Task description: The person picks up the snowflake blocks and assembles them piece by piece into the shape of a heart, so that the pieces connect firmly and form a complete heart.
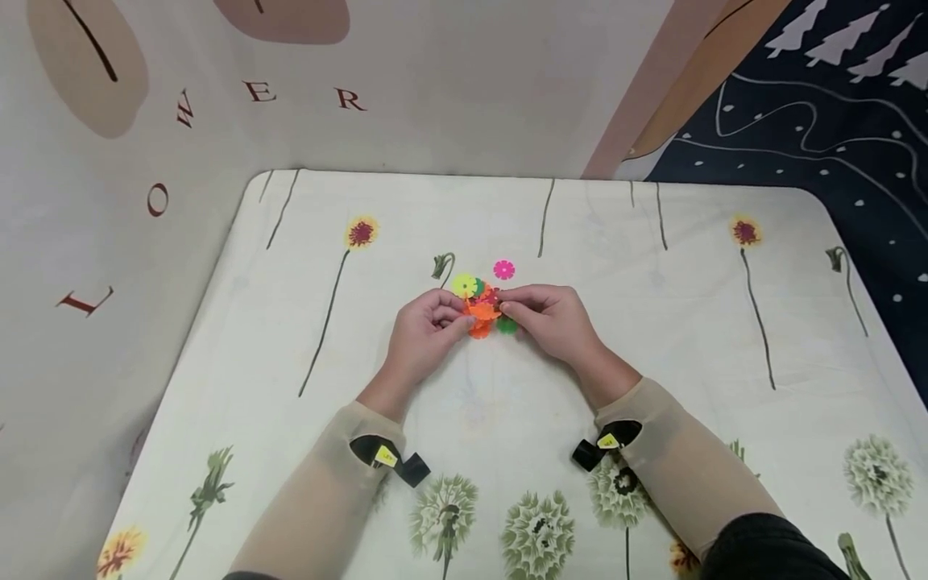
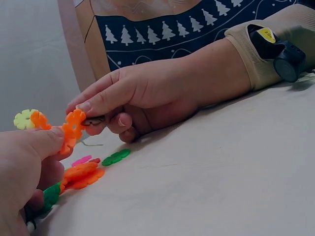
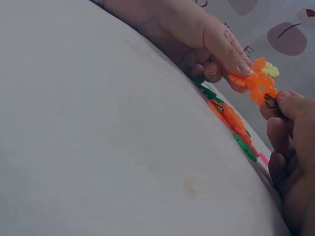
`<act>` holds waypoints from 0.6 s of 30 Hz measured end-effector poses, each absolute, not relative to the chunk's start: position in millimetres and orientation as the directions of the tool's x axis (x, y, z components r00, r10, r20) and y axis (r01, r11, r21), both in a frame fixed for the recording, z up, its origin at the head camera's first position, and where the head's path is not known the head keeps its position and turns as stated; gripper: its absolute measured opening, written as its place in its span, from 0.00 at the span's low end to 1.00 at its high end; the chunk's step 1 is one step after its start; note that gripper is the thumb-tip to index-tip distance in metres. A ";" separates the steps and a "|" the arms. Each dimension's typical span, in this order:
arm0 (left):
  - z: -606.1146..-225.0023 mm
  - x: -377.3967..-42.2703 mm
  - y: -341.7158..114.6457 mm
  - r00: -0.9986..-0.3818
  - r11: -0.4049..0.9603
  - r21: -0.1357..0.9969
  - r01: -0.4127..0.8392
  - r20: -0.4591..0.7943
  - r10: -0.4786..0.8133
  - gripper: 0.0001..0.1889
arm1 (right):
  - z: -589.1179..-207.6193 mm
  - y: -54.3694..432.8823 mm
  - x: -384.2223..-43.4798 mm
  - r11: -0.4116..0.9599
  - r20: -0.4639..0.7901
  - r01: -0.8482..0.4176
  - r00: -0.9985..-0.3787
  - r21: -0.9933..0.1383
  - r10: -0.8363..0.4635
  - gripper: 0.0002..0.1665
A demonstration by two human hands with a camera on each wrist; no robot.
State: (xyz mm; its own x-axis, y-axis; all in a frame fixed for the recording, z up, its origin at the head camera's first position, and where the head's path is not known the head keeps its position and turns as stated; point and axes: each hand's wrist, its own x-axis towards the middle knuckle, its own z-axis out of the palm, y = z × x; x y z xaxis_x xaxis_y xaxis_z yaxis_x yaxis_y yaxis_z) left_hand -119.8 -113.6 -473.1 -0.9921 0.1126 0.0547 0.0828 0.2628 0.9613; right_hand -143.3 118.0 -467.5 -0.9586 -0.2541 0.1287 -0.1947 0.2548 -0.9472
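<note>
My left hand (image 1: 431,326) pinches a small chain of plastic snowflake discs between thumb and fingers. Orange discs (image 2: 75,123) make up most of the chain, and a yellow disc (image 2: 23,119) shows at its far end. Opposite, my right hand (image 1: 554,322) pinches a dark disc (image 3: 271,102) between thumb and forefinger, its edge right at the slots of the nearest orange disc. Both hands are raised over a small pile of loose discs, among them orange discs (image 2: 81,174) and a green disc (image 2: 116,157).
A pink disc (image 1: 503,269) lies just beyond the hands. Another green disc (image 2: 50,196) is partly hidden beside the left fingers. The table (image 1: 652,322) has a white cloth printed with flowers. A patterned wall hanging (image 1: 834,145) is behind its right corner.
</note>
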 end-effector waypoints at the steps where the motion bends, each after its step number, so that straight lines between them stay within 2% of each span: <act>1: -472.9 -119.8 -114.0 -0.992 0.264 0.961 0.080 0.051 0.115 0.08 | -467.4 117.5 -143.0 0.248 0.123 -0.187 -0.960 -0.951 -0.253 0.11; 10: -473.5 -119.7 -113.6 -0.991 0.259 0.962 0.085 0.055 0.122 0.08 | -470.3 113.8 -143.3 0.226 0.173 -0.231 -0.953 -0.946 -0.248 0.11; 18: -474.5 -120.7 -110.9 -0.980 0.354 0.922 0.155 0.097 0.175 0.12 | -470.9 113.6 -143.6 0.154 0.196 -0.241 -0.946 -0.958 -0.258 0.20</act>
State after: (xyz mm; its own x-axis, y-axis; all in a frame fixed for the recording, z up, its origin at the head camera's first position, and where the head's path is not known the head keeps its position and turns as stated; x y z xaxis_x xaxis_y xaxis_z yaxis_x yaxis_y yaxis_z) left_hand -120.7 -110.9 -474.5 -0.9797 0.1752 0.0970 0.1547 0.3539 0.9224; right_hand -143.6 113.6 -470.9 -0.9461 -0.2577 0.1963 -0.2409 0.1543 -0.9582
